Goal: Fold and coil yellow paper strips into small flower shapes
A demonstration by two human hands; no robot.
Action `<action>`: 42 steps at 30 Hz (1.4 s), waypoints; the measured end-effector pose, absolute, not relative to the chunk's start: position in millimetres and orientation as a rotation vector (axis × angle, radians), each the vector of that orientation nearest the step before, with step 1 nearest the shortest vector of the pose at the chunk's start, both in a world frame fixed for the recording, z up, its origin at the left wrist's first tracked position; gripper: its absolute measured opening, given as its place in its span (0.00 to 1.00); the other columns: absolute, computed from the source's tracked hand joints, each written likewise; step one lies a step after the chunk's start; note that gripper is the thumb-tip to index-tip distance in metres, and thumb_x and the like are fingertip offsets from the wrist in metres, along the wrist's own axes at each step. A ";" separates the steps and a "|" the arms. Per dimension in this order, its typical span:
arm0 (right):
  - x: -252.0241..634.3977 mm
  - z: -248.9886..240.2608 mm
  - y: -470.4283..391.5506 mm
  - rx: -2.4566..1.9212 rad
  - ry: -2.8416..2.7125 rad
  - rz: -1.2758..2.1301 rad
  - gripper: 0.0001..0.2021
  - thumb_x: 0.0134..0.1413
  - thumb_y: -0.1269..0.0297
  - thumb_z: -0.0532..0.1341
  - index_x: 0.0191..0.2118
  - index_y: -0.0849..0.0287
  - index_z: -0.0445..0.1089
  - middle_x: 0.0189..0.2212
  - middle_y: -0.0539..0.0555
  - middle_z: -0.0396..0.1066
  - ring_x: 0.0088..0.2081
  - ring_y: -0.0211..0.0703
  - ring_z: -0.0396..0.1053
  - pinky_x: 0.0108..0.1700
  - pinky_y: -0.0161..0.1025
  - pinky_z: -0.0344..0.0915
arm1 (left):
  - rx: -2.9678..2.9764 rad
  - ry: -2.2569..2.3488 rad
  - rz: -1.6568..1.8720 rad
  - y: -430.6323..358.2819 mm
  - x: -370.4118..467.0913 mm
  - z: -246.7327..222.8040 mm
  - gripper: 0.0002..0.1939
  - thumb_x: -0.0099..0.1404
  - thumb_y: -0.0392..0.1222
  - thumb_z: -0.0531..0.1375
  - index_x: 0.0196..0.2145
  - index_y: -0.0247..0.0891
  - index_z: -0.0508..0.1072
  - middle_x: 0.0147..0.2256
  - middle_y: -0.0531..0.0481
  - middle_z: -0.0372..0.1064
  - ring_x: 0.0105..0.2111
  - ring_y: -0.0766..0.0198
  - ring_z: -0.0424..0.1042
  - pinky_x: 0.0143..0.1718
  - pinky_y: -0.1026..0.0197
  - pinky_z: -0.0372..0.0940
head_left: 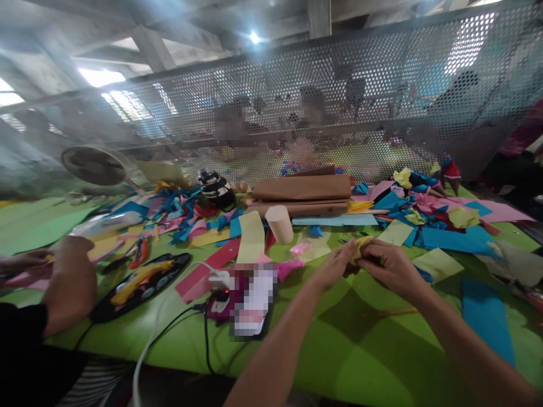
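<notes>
Both of my hands meet over the green table point(339, 350), right of its middle. My left hand point(337, 261) pinches one side of a crumpled piece of yellow paper point(360, 246). From the other side my right hand point(388, 265) grips the same paper with bent fingers, which partly hide it. Under my right forearm lies a thin wooden stick point(394, 312). Pale yellow paper sheets point(439, 264) and a blue paper strip point(487, 319) lie to the right. Pink crumpled paper point(291, 268) is on the table left of my hands.
A phone point(254, 299) and a power bank with cables point(220, 305) lie at the left. Behind stand a paper roll point(280, 224) and folded brown paper point(301, 187). A co-worker's arm point(70, 277) reaches in at far left, near a black tray point(144, 282). A perforated metal screen point(271, 102) borders the back.
</notes>
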State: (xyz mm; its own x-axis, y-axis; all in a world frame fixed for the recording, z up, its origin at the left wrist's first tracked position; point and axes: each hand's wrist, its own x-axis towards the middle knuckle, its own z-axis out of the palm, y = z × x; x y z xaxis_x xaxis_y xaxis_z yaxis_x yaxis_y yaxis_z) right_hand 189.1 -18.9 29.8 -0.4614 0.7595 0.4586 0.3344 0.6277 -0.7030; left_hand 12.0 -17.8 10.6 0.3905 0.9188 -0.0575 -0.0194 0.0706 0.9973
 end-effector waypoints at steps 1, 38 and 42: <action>189.0 29.8 -18.8 -0.854 -2.059 0.674 0.09 0.58 0.70 0.61 0.26 0.58 0.69 0.30 0.52 0.71 0.33 0.42 0.69 0.35 0.36 0.66 | 1.298 0.920 0.883 -17.9 12.0 11.0 0.34 0.62 0.76 0.51 0.29 0.38 0.64 0.21 0.57 0.56 0.19 0.72 0.54 0.21 0.65 0.48; 198.7 25.3 -9.9 -0.724 -2.165 0.604 0.07 0.63 0.66 0.63 0.37 0.53 0.80 0.41 0.55 0.76 0.43 0.46 0.76 0.47 0.38 0.72 | 1.276 0.889 0.935 -15.1 9.5 3.9 0.37 0.62 0.75 0.52 0.42 0.34 0.73 0.22 0.57 0.56 0.18 0.72 0.52 0.20 0.66 0.47; 198.5 25.8 -10.5 -0.720 -2.154 0.604 0.07 0.63 0.65 0.63 0.38 0.53 0.81 0.40 0.56 0.77 0.43 0.46 0.76 0.46 0.39 0.73 | 1.266 0.910 0.951 -14.9 10.6 3.5 0.39 0.61 0.76 0.52 0.43 0.34 0.74 0.20 0.57 0.56 0.18 0.71 0.52 0.20 0.66 0.47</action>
State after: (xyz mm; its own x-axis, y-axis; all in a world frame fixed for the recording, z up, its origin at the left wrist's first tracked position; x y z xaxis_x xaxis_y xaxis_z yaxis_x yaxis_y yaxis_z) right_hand 198.5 -10.5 25.8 -0.5431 0.6608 0.5180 0.2955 0.7279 -0.6187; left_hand 10.6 -14.9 3.5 0.3492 0.9366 -0.0298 -0.0715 0.0583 0.9957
